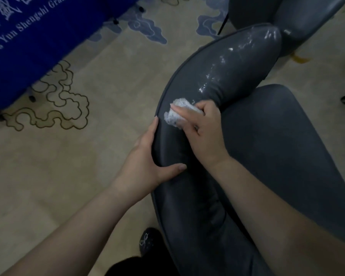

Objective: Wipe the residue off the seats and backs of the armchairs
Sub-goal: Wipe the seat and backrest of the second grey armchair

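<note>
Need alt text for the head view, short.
A right hand presses a white wad onto a dark armchair back streaked with white residue. The left hand grips the back's edge.

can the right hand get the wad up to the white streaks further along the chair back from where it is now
Probably yes: the right hand presses the wad on the chair back, and nothing lies between it and the white streaks beyond.
</note>
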Motion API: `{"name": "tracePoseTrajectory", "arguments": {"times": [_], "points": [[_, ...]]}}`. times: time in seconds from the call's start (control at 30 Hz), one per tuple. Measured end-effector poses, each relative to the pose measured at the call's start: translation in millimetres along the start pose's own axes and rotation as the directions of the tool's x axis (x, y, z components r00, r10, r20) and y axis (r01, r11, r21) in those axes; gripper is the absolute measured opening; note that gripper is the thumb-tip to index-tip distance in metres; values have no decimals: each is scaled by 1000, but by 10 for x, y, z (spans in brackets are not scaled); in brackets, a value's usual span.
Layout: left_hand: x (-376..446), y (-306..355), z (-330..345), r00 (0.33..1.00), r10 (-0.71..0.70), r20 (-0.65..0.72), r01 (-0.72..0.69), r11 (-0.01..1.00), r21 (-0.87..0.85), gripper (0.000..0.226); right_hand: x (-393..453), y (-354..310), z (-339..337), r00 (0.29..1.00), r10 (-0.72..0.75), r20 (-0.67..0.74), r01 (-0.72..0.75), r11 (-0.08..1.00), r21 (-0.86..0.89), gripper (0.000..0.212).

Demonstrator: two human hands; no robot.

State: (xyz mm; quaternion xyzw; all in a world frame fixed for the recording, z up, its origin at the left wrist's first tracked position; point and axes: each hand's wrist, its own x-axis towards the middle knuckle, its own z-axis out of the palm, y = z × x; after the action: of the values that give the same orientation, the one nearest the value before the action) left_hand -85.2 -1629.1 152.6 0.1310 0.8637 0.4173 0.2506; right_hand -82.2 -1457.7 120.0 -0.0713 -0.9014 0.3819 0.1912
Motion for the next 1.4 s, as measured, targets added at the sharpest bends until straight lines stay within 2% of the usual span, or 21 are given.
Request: {"name": "tracePoseTrajectory", "arguments": {"times": [0.13, 0.23, 0.33, 0.5, 0.63, 0.77, 0.97, 1.13, 1.23, 1.4], "points": [[181, 52, -84, 1000, -16, -21, 16, 1000, -13, 119, -197, -20, -5, 1000, 15, 5, -15, 998, 59, 41], [369, 84, -132, 1000, 3, 4, -3, 1000, 31, 120, 215, 86, 2, 1000, 8, -17, -8, 1000, -23, 37], [602, 113, -158, 999, 29, 34, -30, 999, 29, 122, 471, 158, 38, 995, 68, -77, -71, 997, -30, 37], [878, 139, -204, 985, 37, 170, -27, 998, -56, 125, 125, 139, 73, 982, 140, -129, -137, 990, 33, 46], [916, 112, -202, 967, 57, 248, -34, 995, -98, 121, 493, 239, 84, 965, 162, -208, -176, 983, -48, 43], [928, 103, -167, 962, 94, 256, -77, 994, -76, 120, 799, 303, 108, 908, 311, -280, -303, 950, 71, 41], [972, 60, -188, 943, 127, 307, -108, 991, -79, 118, 291, 141, 198, 909, 329, -255, -303, 943, 136, 43], [980, 6, -141, 950, 147, 277, -137, 989, -56, 118, 798, 321, 110, 913, 294, -283, -312, 950, -21, 38], [968, -58, -148, 956, 139, 259, -127, 990, -64, 121, 972, 406, 118, 870, 362, -334, -370, 928, 45, 38], [1058, 8, -163, 968, 146, 204, -143, 989, -25, 125, 508, 296, 146, 888, 367, -277, -332, 929, 164, 43]]}}
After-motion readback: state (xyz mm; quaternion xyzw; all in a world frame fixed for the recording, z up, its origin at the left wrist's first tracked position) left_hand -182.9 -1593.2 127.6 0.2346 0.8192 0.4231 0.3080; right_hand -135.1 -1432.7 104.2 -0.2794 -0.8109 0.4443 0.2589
